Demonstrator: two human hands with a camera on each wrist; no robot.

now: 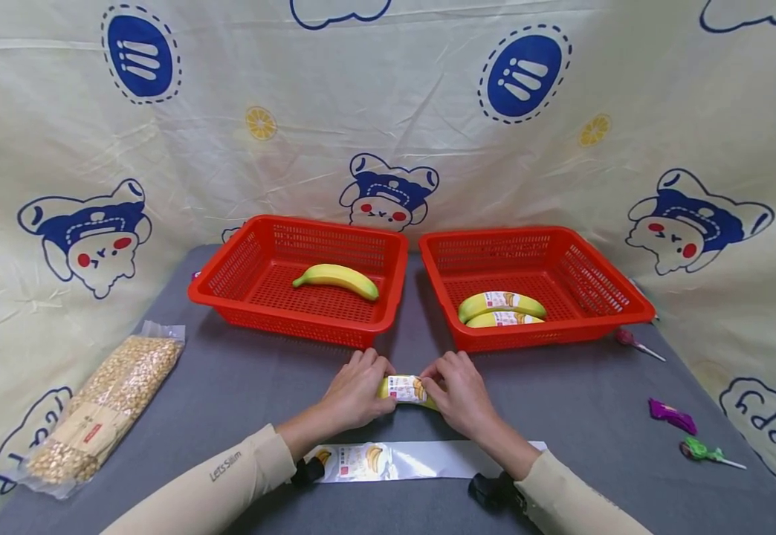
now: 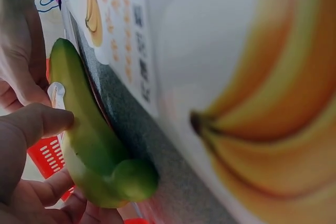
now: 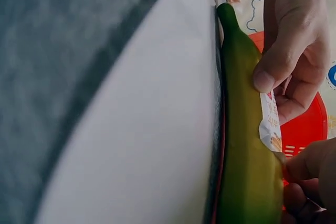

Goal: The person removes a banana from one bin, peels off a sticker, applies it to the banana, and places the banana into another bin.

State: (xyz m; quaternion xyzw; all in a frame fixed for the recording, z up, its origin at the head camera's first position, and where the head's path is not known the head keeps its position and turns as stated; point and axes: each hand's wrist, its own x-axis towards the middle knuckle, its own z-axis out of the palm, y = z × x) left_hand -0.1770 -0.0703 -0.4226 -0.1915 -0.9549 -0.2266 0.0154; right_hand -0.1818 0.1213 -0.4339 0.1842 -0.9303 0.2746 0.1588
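Note:
A yellow-green banana [image 1: 428,403] lies crosswise between both hands on the grey table. Around its middle sits a white printed label [image 1: 401,388], whose right end lifts slightly from the peel in the right wrist view [image 3: 269,129]. My left hand [image 1: 357,390] grips the banana's left part, with the thumb [image 2: 50,120] on the near side and the fingers behind. With thumb and fingertips, my right hand [image 1: 461,394] pinches the label's right edge. Below the wrists lies a silvery strip of labels [image 1: 428,459] with banana pictures.
One unlabelled banana [image 1: 337,280] lies in the left red basket [image 1: 294,327]. Two labelled bananas [image 1: 502,303] are in the right red basket [image 1: 548,340]. A bag of pale kernels [image 1: 107,409] lies at left; lollipops [image 1: 696,449] and a purple-wrapped candy [image 1: 672,416] lie at right.

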